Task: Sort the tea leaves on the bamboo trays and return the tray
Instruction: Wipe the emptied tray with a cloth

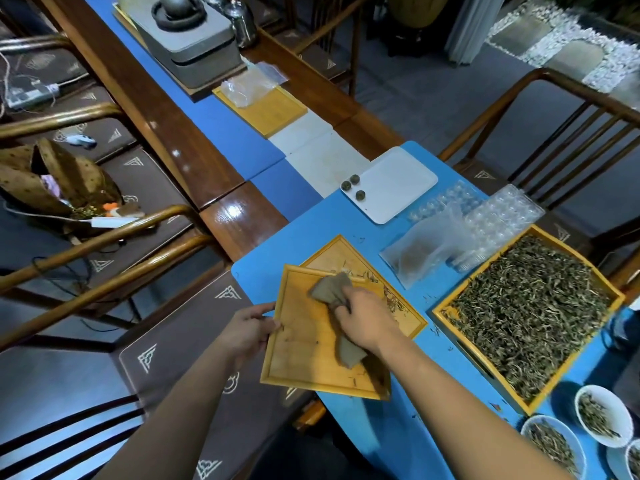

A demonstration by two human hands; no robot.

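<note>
While the left hand pinched the tray edge w/ its fingers, the right hand gripped a cloth on it, long axis running away.

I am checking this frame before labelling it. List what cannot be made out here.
Head view only:
- Lower bamboo tray: its near left part is covered by the upper bamboo tray.
- Upper tray under the cloth and right hand: surface hidden.
- Left hand: fingers under the tray edge unseen.
- White bowls: cut by the bottom right edge.
- Three dark balls on the white tray: too small to identify.
</note>
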